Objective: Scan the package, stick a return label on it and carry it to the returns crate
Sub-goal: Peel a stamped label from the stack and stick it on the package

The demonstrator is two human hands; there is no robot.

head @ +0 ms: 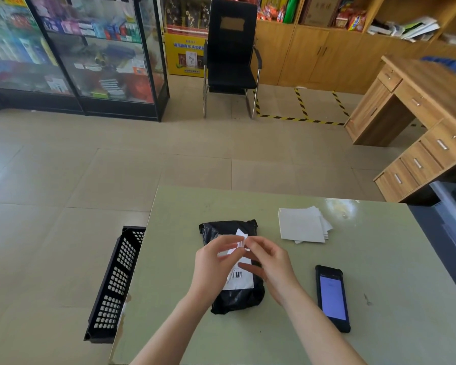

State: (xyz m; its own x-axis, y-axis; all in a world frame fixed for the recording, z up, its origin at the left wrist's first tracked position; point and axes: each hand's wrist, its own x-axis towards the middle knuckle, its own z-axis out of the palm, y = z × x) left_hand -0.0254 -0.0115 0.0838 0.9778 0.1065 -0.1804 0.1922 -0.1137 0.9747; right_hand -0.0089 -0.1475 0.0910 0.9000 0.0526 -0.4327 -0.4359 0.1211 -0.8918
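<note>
My left hand [213, 262] and right hand [270, 262] both pinch a return label [240, 240] over the package [236, 299]; it could curl and stick to itself. Crate [116, 283] at nine o'clock.

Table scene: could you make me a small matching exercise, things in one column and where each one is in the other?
Things:
1. package
2. phone
3. paper stack
4. crate

Places:
A. on the floor, left of the table
B. far side of the table, right of the package
C. under the two hands, mid-table
D. near right of the table, screen lit

Pairs: 1-C, 2-D, 3-B, 4-A
</note>
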